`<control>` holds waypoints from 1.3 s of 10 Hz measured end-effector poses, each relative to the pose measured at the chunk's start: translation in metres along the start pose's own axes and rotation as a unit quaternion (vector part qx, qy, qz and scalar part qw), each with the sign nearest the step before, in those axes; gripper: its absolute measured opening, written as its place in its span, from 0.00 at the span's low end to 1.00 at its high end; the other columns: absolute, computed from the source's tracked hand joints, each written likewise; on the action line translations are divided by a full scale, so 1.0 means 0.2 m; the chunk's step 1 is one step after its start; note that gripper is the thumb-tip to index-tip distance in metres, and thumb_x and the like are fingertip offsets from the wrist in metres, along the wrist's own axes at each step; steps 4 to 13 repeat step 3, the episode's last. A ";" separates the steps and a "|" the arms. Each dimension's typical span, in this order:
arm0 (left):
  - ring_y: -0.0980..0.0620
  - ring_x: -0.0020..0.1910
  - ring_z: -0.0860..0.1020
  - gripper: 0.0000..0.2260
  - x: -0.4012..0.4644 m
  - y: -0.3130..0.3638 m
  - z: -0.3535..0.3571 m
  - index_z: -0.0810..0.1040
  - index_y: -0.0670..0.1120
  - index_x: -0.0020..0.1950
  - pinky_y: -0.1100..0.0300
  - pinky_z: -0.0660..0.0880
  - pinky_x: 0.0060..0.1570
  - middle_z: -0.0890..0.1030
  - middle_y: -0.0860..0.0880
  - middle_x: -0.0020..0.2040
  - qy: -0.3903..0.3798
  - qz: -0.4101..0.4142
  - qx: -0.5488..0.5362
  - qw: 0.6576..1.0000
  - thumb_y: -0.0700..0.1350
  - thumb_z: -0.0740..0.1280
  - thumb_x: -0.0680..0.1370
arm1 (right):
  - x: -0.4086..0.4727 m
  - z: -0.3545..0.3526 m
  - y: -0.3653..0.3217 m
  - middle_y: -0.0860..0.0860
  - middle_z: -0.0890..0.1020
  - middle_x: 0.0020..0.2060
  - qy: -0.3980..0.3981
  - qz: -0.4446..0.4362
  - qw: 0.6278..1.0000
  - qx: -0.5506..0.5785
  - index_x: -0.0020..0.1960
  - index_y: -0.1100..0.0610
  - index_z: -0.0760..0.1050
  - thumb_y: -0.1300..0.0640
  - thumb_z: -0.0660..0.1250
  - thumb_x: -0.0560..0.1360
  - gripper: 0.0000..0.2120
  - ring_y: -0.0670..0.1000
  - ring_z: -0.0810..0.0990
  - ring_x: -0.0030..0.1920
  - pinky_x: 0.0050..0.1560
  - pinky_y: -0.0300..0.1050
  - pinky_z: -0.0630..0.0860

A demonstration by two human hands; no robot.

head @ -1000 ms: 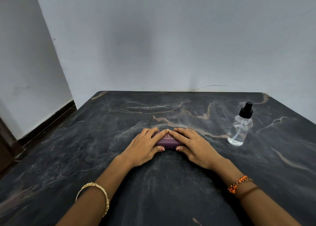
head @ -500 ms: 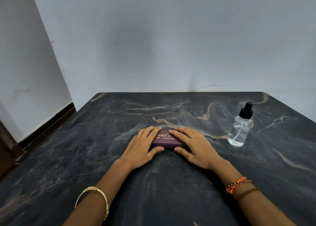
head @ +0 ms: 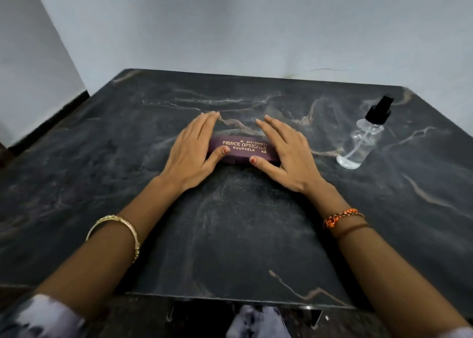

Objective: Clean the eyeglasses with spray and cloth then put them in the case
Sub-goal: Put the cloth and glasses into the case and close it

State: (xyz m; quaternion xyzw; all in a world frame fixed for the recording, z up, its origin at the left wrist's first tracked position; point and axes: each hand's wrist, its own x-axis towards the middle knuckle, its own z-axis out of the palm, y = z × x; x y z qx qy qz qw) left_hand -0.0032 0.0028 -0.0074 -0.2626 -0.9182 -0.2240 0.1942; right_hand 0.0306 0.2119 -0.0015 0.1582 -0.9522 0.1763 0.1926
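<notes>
A closed purple eyeglass case with gold lettering lies flat on the middle of the dark marble table. My left hand covers its left end, fingers stretched over the far side and the thumb on the front edge. My right hand holds the right end the same way, thumb on the front edge. A clear spray bottle with a black pump top stands upright to the right, apart from my right hand. No eyeglasses or cloth are in view.
The table butts against a pale wall at the back. Its near edge lies just above my lap. A strip of dark floor runs along the table's left side.
My hands have slid apart from the middle of the case to its two ends, uncovering the gold lettering. The view has tilted down and closer. The bottle has not moved.
</notes>
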 end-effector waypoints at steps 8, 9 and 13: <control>0.43 0.72 0.58 0.36 -0.02 0.01 0.02 0.58 0.38 0.71 0.51 0.56 0.69 0.65 0.39 0.71 -0.027 0.006 0.009 1.000 0.65 0.44 0.75 | -0.01 0.04 -0.01 0.54 0.61 0.73 0.003 0.024 1.000 -0.016 0.73 0.56 0.55 0.34 0.49 0.70 0.38 0.53 0.60 0.71 0.70 0.52 0.55; 0.43 0.72 0.58 0.36 -0.02 0.01 0.02 0.58 0.38 0.71 0.51 0.56 0.69 0.65 0.39 0.71 -0.027 0.006 0.009 1.000 0.65 0.44 0.75 | -0.01 0.04 -0.01 0.54 0.61 0.73 0.003 0.024 1.000 -0.016 0.73 0.56 0.55 0.34 0.49 0.70 0.38 0.53 0.60 0.71 0.70 0.52 0.55; 0.43 0.72 0.58 0.36 -0.02 0.01 0.02 0.58 0.38 0.71 0.51 0.56 0.69 0.65 0.39 0.71 -0.027 0.006 0.009 1.000 0.65 0.44 0.75 | -0.01 0.04 -0.01 0.54 0.61 0.73 0.003 0.024 1.000 -0.016 0.73 0.56 0.55 0.34 0.49 0.70 0.38 0.53 0.60 0.71 0.70 0.52 0.55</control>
